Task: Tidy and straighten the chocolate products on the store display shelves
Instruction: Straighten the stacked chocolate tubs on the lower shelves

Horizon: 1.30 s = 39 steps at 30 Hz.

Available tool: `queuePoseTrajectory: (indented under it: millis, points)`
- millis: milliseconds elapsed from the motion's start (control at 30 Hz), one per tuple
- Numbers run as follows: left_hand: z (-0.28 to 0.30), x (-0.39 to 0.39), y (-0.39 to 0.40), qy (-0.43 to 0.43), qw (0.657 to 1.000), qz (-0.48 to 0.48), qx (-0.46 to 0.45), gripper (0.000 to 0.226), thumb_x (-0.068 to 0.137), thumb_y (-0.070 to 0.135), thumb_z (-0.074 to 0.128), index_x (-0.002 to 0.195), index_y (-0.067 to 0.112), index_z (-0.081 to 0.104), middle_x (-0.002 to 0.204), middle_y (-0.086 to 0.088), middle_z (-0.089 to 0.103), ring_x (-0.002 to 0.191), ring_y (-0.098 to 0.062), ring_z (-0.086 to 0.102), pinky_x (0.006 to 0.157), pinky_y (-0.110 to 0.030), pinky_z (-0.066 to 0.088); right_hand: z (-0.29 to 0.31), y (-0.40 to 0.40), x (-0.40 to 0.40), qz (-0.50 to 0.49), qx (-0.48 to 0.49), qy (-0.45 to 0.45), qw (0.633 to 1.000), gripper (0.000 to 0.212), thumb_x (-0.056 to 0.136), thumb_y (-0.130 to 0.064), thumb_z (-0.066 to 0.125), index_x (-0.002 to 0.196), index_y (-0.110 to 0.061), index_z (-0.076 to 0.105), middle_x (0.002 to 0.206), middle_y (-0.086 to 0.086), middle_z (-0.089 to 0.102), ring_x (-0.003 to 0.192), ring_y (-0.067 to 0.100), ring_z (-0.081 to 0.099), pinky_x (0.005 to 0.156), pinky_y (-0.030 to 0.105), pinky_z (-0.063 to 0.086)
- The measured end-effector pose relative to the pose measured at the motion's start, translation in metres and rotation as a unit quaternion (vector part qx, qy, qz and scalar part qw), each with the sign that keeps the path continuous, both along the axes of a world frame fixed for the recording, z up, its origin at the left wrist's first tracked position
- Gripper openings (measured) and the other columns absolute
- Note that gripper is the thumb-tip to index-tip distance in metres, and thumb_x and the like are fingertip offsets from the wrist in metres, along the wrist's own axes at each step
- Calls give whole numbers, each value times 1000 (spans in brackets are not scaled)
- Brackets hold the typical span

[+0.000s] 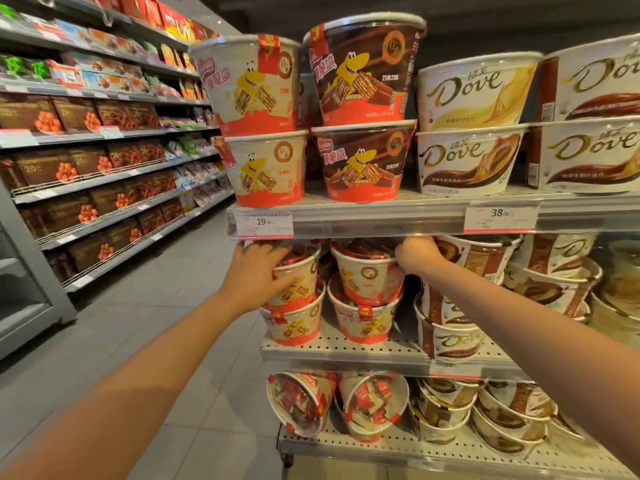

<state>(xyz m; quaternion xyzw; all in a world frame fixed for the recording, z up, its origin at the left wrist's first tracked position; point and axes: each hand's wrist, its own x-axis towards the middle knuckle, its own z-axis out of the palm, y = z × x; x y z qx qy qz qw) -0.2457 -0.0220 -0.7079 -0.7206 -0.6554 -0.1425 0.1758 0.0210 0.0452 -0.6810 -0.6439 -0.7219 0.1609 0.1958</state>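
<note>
**aisle_watcher:** ok so biggest thing first, the end display shelves (415, 216), three levels of chocolate tubs. Long side shelves (104, 161) run down the aisle on the left, full of dark boxes. Grey tile floor (194, 341) underneath.

**tubfan22:** what's up top?

**aisle_watcher:** Top level has two stacks of wafer tubs (266, 168), cream ones on the left, brown ones just beside them, then white Dove tubs (467, 157) stacked two high to the right. Price tags (264, 222) clipped on the shelf edge read 19 and 38.

**tubfan22:** and the hands?

**aisle_watcher:** Both reach into the middle level. The left hand (258, 271) has its fingers curled round the upper left cream tub (301, 282), which sits tilted on another one. The right hand (417, 254) is at the top right edge of the next cream tub (367, 278), fingers tucked up under the shelf lip, so I can't tell whether that grip is clenched or loose.

**tubfan22:** bottom level?

**aisle_watcher:** Two tipped tubs (372, 407) lying on their sides with their clear lids facing out, more Dove tubs crowded beside them.
</note>
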Motion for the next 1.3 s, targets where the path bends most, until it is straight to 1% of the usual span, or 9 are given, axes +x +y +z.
queuePoseTrajectory:
  millis: [100, 267, 367, 500, 767, 967, 1100, 1200, 1300]
  points:
    - [-1, -2, 3, 11, 999, -26, -28, 56, 88, 52, 51, 135, 22, 47, 129, -4, 57, 122, -24, 46, 104, -40, 33, -3, -5, 4, 50, 38, -2, 998, 30, 95, -11, 38, 112, 3, 60, 112, 18, 63, 104, 32, 59, 89, 37, 49]
    - [6, -12, 7, -11, 997, -57, -59, 45, 87, 41, 57, 129, 22, 53, 125, -2, 60, 119, -22, 49, 101, -41, 38, -7, -27, 3, 56, 206, -222, 951, 53, 93, -55, 31, 91, -14, 65, 87, 6, 63, 89, 23, 61, 66, 31, 46]
    - [11, -19, 7, 4, 995, -56, -78, 42, 86, 25, 60, 127, 18, 54, 129, -4, 57, 122, -24, 46, 102, -40, 38, -12, -30, -6, 93, 294, -282, 909, 58, 88, -60, 35, 116, -16, 59, 116, 9, 60, 113, 27, 52, 90, 37, 40]
    - [7, -16, 2, -71, 991, -67, -94, 40, 82, 8, 58, 122, 10, 54, 125, -9, 56, 116, -26, 50, 89, -34, 47, -18, -23, -29, 154, 244, -283, 915, 72, 86, -56, 45, 143, -17, 28, 140, 10, 44, 131, 28, 38, 109, 42, 24]
    - [4, -9, -1, -106, 990, -83, -48, 35, 87, 13, 61, 122, 11, 58, 126, -8, 59, 115, -25, 53, 91, -31, 42, -18, -18, -60, 110, 248, -291, 917, 27, 95, -27, 44, 112, -10, 57, 107, 9, 65, 98, 29, 61, 76, 35, 43]
    - [2, -11, 1, -107, 990, -78, -46, 37, 87, 15, 60, 123, 12, 58, 126, -9, 59, 115, -26, 52, 95, -34, 42, -17, -14, -28, 220, 185, -239, 927, 49, 90, -9, 48, 138, -14, 38, 135, 9, 52, 122, 27, 49, 101, 38, 38]
    - [2, -8, 1, -124, 989, -75, -40, 38, 85, 14, 62, 123, 12, 57, 125, -9, 58, 116, -25, 50, 87, -29, 41, -9, -12, -9, 242, 151, -205, 936, 58, 84, 3, 51, 137, -16, 36, 132, 8, 53, 120, 24, 51, 97, 33, 44]
    - [1, -4, 2, -135, 988, -76, -25, 37, 84, 18, 65, 120, 11, 59, 122, -9, 60, 113, -25, 52, 83, -24, 39, -4, -7, -11, 253, 101, -168, 948, 61, 82, -4, 60, 137, -16, 36, 131, 6, 52, 117, 22, 52, 86, 27, 48]
    - [-3, -1, 4, -141, 988, -57, 3, 35, 86, 21, 64, 120, 12, 61, 124, -9, 60, 116, -26, 51, 90, -29, 40, -9, -2, -18, 257, 144, -199, 935, 58, 87, -19, 56, 142, -20, 34, 137, 6, 50, 121, 23, 50, 96, 35, 46]
